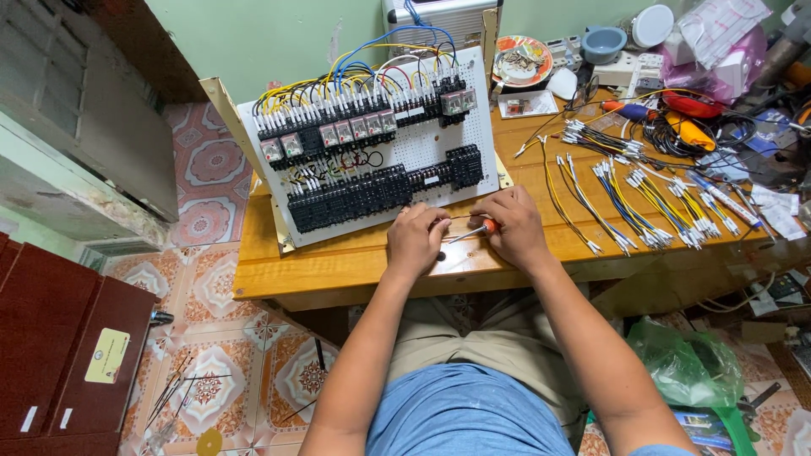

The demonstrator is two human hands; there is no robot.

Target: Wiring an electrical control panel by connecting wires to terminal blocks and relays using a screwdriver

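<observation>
progress: upper relay row on the white panel (372,160) looks wired, lower black terminal blocks (380,192) just beyond the hands mostly bare, cut wires (642,198) lie right of the hands | right hand (515,226) clenched around orange-handled screwdriver (470,231), tip pointing left | left hand (416,236) curled at the tip, contents hidden

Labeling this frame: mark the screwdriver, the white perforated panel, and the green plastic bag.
screwdriver (487,225), head view, orange handle.
white perforated panel (427,158), head view, bare middle strip.
green plastic bag (683,363), head view, crumpled middle.
</observation>
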